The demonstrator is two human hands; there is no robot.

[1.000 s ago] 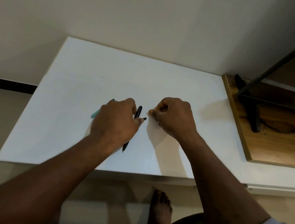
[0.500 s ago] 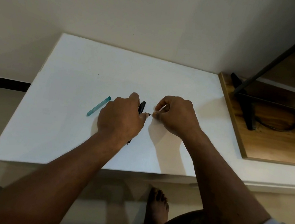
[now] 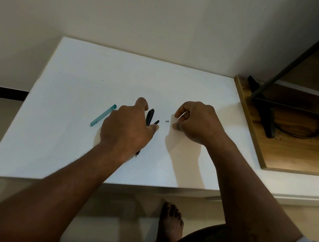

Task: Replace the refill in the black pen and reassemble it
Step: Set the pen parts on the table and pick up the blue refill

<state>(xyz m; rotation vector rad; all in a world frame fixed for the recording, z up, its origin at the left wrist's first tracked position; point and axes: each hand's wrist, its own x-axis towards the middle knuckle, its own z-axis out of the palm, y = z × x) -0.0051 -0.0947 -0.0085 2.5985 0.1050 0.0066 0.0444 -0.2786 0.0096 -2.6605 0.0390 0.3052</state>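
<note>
A bare foot (image 3: 170,220) stands on the floor at six o'clock, below the near edge of the white table (image 3: 63,129); both forearms reach up over that edge. The left hand (image 3: 127,129) lies palm down over the black pen (image 3: 149,116), which sits near the table's middle, its tip poking out at the wrist and its top end showing at one o'clock of the knuckles; the forefinger points ahead, and whether the hidden fingers grip the pen I cannot tell. A small black piece (image 3: 156,122) lies just beside the thumb tip. The right hand (image 3: 198,123) has its fingers curled, thumb and forefinger parted with nothing between them; a small grey piece (image 3: 167,121) lies on the table at nine o'clock of it, apart from the fingertips. A teal tube (image 3: 103,115) lies at ten o'clock of the left hand; a wooden board (image 3: 291,149) bearing a black stand (image 3: 267,122) adjoins the table at three o'clock.
</note>
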